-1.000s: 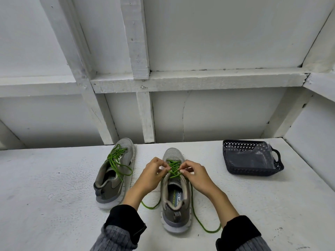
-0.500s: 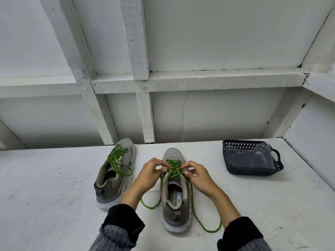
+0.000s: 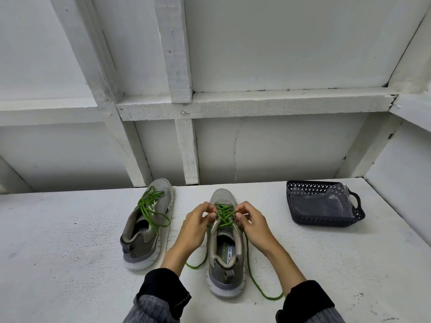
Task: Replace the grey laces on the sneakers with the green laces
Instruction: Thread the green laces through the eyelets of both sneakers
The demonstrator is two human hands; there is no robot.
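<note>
I count two sneakers on the desk (image 3: 70, 241), both already carrying green lace and no grey lace that I can see on either. The left sneaker (image 3: 145, 226) lies tipped toward the right, its lace (image 3: 151, 209) threaded through but hanging in loose loops, not tied as far as I can tell. The right sneaker (image 3: 225, 243) stands upright, toe away from me, between my two hands.

My left hand (image 3: 194, 226) and right hand (image 3: 250, 226) sit at either side of the upper eyelets. The fingers of each are curled and pinch the green lace (image 3: 224, 214) where it crosses the tongue. That lace is woven through most of the rows; its two free ends trail down both sides of the shoe onto the desk, the right one curving out past the heel.

My judgement: the swap itself is nearly finished. What seems left is snugging the crossings on the right sneaker, perhaps a top eyelet, then tying both shoes if a bow is wanted.

One dark basket (image 3: 326, 220) sits far right, well apart from the shoes, with something clear and plastic-looking inside. I cannot tell whether the grey laces are in it.
</note>
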